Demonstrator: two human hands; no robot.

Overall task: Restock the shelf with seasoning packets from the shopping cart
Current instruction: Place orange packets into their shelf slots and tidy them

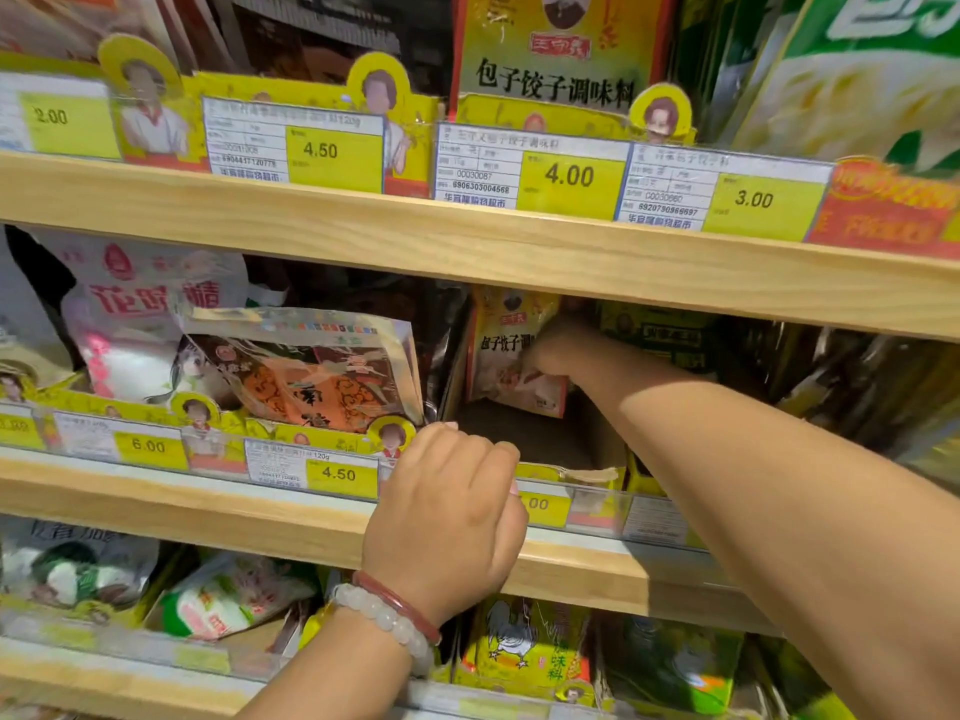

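Store aisle seen close; three pale wooden shelves (pixel 467 252) stacked, yellow price tags (pixel 332 153) clipped along front rails. Middle shelf, left: pink-white bag (pixel 130 324), then shiny orange pouch (pixel 311 376) leaned in yellow tray. Left hand (pixel 447 517), beaded bracelets (pixel 389 615) on wrist, was curled over middle shelf's front rail, nothing seen held. Cardboard box (pixel 524 439) behind it. Seasoning packet (pixel 506 350) stood upright at box's back, gripped at its right edge by right hand (pixel 558 350).
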